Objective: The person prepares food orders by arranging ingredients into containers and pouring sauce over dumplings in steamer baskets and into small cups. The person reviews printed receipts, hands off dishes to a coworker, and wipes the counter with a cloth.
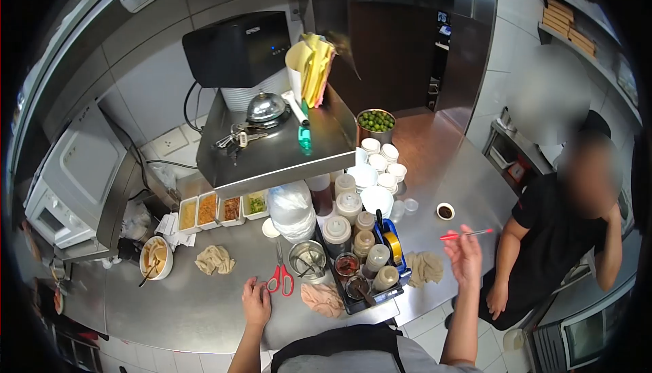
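one red pen (451,236) lies crosswise, pinched in my right hand (466,259), my left hand (256,302) loosely spread near scissors (280,268).

counter (170,312), lower left: smooth metal, soft sheen; bell (266,106), upper centre: glossy polished metal; printer (231,54), upper left: dark plastic; slips (316,67), upper centre: matt paper; rags (216,259), lower half: rough, crumpled cloth; pen (449,236), right of centre: smooth plastic; scissors (280,269), centre: metal blades, plastic handles
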`<state>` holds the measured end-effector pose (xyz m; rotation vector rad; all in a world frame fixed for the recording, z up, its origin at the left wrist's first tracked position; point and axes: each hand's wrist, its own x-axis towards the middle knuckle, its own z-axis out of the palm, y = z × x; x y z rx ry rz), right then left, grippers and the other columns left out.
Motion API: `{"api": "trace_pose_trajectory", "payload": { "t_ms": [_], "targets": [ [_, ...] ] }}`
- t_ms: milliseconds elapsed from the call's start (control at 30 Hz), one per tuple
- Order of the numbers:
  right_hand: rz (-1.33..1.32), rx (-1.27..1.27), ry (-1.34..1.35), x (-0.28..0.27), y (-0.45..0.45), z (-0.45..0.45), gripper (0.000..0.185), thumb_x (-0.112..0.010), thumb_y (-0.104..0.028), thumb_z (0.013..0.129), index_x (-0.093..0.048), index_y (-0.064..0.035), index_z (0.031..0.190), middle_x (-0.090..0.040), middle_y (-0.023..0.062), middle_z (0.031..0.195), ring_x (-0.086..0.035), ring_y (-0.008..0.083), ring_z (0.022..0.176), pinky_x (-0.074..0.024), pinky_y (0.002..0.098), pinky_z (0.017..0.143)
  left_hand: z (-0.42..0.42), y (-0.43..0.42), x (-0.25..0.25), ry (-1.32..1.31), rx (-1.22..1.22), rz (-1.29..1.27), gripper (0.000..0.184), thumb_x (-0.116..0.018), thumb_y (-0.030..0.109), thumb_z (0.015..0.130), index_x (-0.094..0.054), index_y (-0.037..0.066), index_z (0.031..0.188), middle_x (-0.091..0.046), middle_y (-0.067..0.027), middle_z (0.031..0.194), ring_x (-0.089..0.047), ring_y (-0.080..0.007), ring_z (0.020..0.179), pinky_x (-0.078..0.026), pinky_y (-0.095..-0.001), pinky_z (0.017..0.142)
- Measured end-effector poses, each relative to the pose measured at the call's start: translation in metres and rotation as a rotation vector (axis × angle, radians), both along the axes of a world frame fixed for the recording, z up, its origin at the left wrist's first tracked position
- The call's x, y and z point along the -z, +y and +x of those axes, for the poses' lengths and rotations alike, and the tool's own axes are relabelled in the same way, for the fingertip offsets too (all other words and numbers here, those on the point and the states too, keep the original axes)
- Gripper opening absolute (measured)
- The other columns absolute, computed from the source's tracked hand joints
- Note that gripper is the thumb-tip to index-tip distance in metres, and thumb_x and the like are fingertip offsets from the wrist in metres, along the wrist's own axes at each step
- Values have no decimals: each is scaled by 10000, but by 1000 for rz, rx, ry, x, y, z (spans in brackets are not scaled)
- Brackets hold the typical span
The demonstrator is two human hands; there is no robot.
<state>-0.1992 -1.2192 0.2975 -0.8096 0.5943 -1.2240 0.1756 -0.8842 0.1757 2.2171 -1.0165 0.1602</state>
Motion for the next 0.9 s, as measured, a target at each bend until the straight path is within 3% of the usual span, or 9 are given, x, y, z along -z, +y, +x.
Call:
{"api": "trace_pose_trajectory", "payload": {
  "t_ms": [133,200,267,333,367,400,433,667,900],
  "targets": [
    [-529,-157,-155,-99,39,-10,229,-546,-121,907,-514,-7,1103,-627,187,916,-642,236,727,-542,358,671,2,2,-3,-17,18,32,216,-577,98,788,-594,78,1002,-472,-162,1209,-481,-335,1080,-378,-434,902],
    [-839,-278,-195,-140,73,-14,114,-536,-103,909,-587,-1,913,-623,176,815,-628,235,690,-530,406,684,2,2,-2,-28,31,54,239,-580,106,784,-585,87,1022,-471,-161,1211,-467,-337,1096,-365,-439,909],
    [-1565,-858,-155,-228,88,14,256,-460,-49,919,-541,1,681,-567,164,682,-593,261,586,-516,451,633,4,4,-1,-56,48,66,269,-583,112,781,-575,96,1049,-468,-160,1214,-451,-338,1115,-353,-442,917],
    [-1705,-956,-248,-254,133,39,323,-411,21,887,-476,4,572,-516,178,603,-539,295,503,-509,457,612,5,6,0,-28,72,91,304,-585,133,779,-560,101,1081,-454,-153,1237,-419,-341,1151,-327,-450,940],
    [-1747,-942,-137,-271,155,46,44,-544,-50,831,-550,-14,805,-570,173,745,-564,273,566,-500,435,652,6,8,0,-38,82,105,315,-585,140,778,-557,100,1089,-449,-148,1245,-411,-340,1160,-322,-449,947],
    [-1785,-922,-19,-283,175,53,282,-678,-120,776,-623,-33,1039,-625,168,887,-588,251,630,-492,412,692,7,8,1,-48,97,115,325,-584,147,777,-554,99,1098,-444,-143,1254,-402,-340,1169,-318,-448,953],
    [-1774,-801,-53,-288,192,67,22,-652,-61,805,-645,-43,794,-589,106,682,-505,161,500,-478,355,659,8,9,2,-36,113,109,341,-583,148,772,-544,91,1106,-434,-145,1261,-385,-346,1183,-299,-457,964],
    [-1723,-694,27,-294,250,85,79,-672,-86,798,-626,-38,754,-567,122,696,-485,171,484,-457,378,599,13,12,10,-32,200,98,350,-582,153,761,-545,92,1104,-415,-159,1271,-338,-346,1223,-247,-470,989],
    [-1815,-362,368,-296,303,86,211,-599,23,737,-682,-146,831,-548,19,724,-410,119,501,-447,341,603,16,20,5,29,300,82,416,-600,167,735,-518,89,1135,-400,-154,1283,-319,-326,1247,-212,-487,1001]
  ]
}}
